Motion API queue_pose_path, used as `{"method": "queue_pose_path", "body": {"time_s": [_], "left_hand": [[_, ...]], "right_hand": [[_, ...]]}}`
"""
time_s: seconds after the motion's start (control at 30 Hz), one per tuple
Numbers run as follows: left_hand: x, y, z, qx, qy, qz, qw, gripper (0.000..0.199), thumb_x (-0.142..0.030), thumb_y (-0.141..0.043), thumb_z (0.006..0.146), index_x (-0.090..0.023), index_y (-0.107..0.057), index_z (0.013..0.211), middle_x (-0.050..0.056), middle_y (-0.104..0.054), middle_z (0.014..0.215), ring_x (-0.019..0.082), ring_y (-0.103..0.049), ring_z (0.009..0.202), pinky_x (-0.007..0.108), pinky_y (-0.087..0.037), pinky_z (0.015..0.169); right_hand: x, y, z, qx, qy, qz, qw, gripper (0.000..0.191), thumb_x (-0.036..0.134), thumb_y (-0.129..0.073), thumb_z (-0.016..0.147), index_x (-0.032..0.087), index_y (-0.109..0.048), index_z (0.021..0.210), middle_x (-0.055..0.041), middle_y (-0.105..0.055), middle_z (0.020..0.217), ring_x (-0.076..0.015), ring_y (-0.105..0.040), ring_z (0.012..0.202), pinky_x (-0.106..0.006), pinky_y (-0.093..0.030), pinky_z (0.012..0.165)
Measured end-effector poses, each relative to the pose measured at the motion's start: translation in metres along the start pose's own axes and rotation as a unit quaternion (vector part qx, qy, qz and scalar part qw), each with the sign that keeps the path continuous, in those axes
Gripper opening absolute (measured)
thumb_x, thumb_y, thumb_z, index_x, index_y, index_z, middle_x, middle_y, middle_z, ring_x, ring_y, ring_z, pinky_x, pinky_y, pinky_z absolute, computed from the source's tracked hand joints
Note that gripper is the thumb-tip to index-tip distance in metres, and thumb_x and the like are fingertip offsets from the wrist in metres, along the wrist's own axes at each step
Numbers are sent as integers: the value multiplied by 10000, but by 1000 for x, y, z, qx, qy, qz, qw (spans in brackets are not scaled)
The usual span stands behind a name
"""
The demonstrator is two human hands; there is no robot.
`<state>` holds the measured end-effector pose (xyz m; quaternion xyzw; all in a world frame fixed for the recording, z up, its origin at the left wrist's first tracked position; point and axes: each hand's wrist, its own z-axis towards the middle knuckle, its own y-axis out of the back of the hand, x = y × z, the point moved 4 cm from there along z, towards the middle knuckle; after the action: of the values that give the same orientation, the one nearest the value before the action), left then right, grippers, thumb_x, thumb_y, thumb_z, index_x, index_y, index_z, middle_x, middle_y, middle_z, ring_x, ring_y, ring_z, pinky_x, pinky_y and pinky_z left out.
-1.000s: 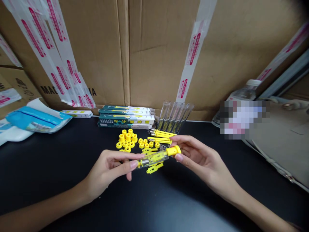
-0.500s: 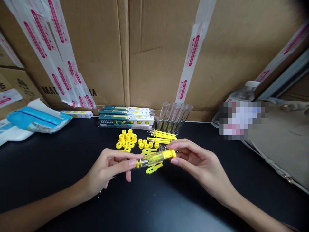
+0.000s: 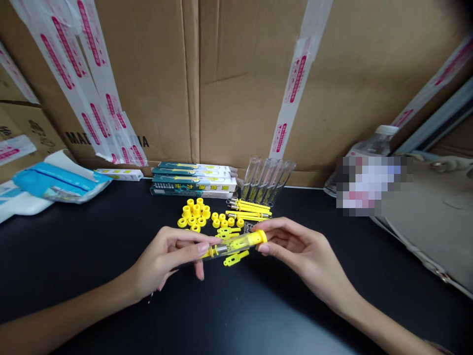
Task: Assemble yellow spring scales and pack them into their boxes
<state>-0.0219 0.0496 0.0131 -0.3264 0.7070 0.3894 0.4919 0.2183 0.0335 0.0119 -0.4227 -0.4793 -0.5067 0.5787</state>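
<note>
A clear tube [image 3: 240,243] with yellow and metal parts inside lies nearly level between my hands. My left hand [image 3: 177,254] is closed around its left end, thumb on top. At the other end sits a yellow cap [image 3: 260,237], pinched between the thumb and fingers of my right hand [image 3: 291,241]. A thin metal piece [image 3: 150,298] shows below my left hand. Behind the tube are yellow collars and rings [image 3: 195,211], small yellow caps [image 3: 223,223], and yellow rods [image 3: 251,206]. Flat yellow-green pieces [image 3: 235,258] lie under and beside the tube, with small springs [image 3: 247,227] near my right fingertips.
Several clear tubes [image 3: 266,180] lean at the back beside stacked printed boxes [image 3: 194,186]. A large cardboard box [image 3: 244,98] forms the rear wall. Blue packaging [image 3: 59,180] lies at left; a plastic bottle [image 3: 380,143] and a beige bag [image 3: 436,212] are at right.
The tube and its cap have shifted slightly left and down. My right fingers have slid a little lower around the cap. The metal piece below my left hand hangs slightly further left.
</note>
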Motion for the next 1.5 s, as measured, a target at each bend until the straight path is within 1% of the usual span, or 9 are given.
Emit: {"method": "queue_pose_path", "body": {"time_s": [0.23, 0.37, 0.57, 0.67, 0.77, 0.9, 1.07, 1.27, 1.5], "left_hand": [[4, -1, 3, 6, -37, -43, 998, 442, -482, -626, 876, -151, -780, 1124, 57, -713, 576, 36, -356, 287, 124, -212, 250], [6, 1, 3, 25, -7, -34, 999, 408, -439, -561, 928, -181, -753, 1177, 62, -736, 636, 25, -371, 282, 104, -256, 274], [5, 3, 3, 28, -6, -22, 999, 391, -402, -533, 944, -179, -741, 1188, 50, -717, 626, 26, -342, 286, 101, -251, 275], [5, 2, 3, 23, -7, -13, 1000, 393, -401, -525, 940, -181, -745, 1180, 39, -699, 604, 35, -356, 306, 99, -266, 281], [4, 2, 2, 10, -8, -9, 1000, 411, -427, -531, 934, -185, -729, 1200, 30, -693, 596, 36, -343, 312, 102, -261, 285], [1, 3, -1, -23, -26, -17, 999, 461, -455, -567, 914, -196, -663, 1284, 14, -687, 569, 43, -310, 335, 102, -225, 291], [-1, 2, -2, -13, -41, 11, 999, 432, -464, -557, 898, -169, -753, 1145, 44, -710, 617, 44, -349, 338, 123, -244, 300], [-3, 1, -3, -12, -62, 0, 998, 435, -477, -598, 864, -173, -780, 1117, 34, -696, 598, 51, -326, 358, 143, -225, 303], [0, 2, -3, -31, -60, -2, 998, 450, -460, -510, 910, -166, -803, 1083, 59, -712, 610, 67, -371, 348, 165, -244, 302]], "right_hand": [[-2, 2, 1, -2, -24, 1, 1000, 226, 263, -845, 760, 230, -792, 976, -18, -776, 835, -114, -706, 701, -176, -593, 693], [-2, 2, 0, -2, -20, -1, 1000, 208, 253, -847, 756, 238, -793, 956, -4, -768, 798, -100, -696, 675, -155, -582, 668], [-4, 0, -1, -3, -25, 6, 1000, 192, 228, -861, 735, 258, -779, 906, -5, -768, 941, -123, -711, 828, -181, -588, 796], [-3, 0, 0, 2, -21, 8, 1000, 187, 224, -860, 733, 250, -773, 897, -11, -763, 950, -135, -715, 846, -198, -593, 803], [-1, 0, 1, 4, -25, 5, 1000, 192, 229, -857, 737, 235, -776, 911, -18, -771, 918, -129, -717, 785, -195, -596, 763], [0, 0, 1, 6, -42, 0, 999, 210, 272, -832, 770, 209, -778, 962, -14, -762, 765, -113, -696, 647, -189, -585, 663], [1, 0, -1, 6, -41, -20, 999, 215, 313, -821, 781, 181, -778, 946, -14, -735, 662, -119, -672, 586, -197, -558, 594], [-2, -1, -2, 12, -40, -39, 998, 264, 399, -797, 798, 155, -776, 897, -20, -712, 613, -122, -644, 524, -217, -537, 547], [-4, -2, 1, 30, -58, -37, 997, 305, 434, -790, 797, 152, -777, 912, -29, -701, 648, -140, -640, 560, -251, -545, 556]]}}
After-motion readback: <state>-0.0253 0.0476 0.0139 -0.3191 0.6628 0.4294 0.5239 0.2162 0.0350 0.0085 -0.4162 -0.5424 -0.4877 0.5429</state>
